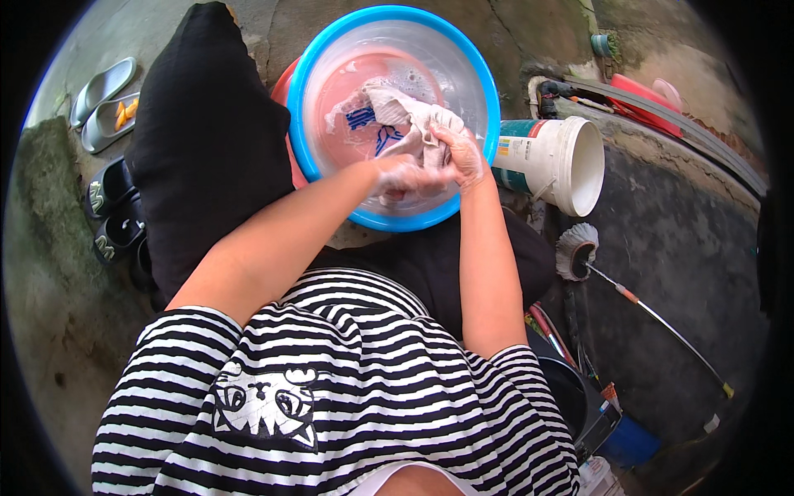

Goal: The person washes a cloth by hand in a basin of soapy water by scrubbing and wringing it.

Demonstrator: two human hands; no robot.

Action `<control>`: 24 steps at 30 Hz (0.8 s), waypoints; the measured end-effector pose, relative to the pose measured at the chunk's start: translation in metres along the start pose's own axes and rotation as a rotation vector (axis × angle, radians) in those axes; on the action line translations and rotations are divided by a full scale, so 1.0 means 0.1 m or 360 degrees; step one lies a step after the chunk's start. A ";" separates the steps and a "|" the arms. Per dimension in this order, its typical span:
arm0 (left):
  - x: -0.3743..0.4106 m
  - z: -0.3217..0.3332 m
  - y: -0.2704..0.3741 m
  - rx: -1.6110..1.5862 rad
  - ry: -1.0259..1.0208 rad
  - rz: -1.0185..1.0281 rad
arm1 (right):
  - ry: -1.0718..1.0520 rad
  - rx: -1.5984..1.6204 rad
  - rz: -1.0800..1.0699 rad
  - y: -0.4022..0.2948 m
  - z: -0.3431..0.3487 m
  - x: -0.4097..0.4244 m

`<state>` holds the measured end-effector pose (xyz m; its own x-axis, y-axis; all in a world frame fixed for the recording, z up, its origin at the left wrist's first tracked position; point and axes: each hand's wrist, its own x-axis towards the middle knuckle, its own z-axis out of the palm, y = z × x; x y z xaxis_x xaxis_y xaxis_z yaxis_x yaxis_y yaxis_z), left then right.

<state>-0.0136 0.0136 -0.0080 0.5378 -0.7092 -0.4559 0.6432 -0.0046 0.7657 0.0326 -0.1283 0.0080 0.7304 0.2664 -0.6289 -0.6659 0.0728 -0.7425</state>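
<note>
A wet, pale cloth (397, 111) is bunched between my hands over a translucent plastic basin (477, 80) with a bright blue rim. My left hand (412, 177) grips the cloth's near end, its fingers partly hidden and slightly blurred. My right hand (460, 152) holds the bunched cloth from the right, thumb on top. Suds cling to both hands. Soapy water (409, 74) with foam lies in the basin, and blue printed marks (360, 118) show beside the cloth. Under the basin, the edge of a red plastic basin (282, 87) sticks out on the left.
A white plastic bucket (546, 155) lies on its side right of the basin. A long-handled brush (577, 251) rests on the dark ground. Grey slippers (102, 93) and black slides (115, 198) stand at the left. A dark bin (561, 390) and a blue container (629, 440) are at the lower right.
</note>
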 end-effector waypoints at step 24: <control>0.46 -0.40 -0.33 -0.1716 0.0605 0.0037 | 0.0613 -0.1836 -0.1074 0.38 0.74 -0.24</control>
<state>0.0118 0.0095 -0.0727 0.5675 -0.4414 -0.6951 0.6653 0.7432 0.0711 -0.0217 -0.0608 0.0118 0.9779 0.2054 0.0400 0.1907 -0.7956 -0.5751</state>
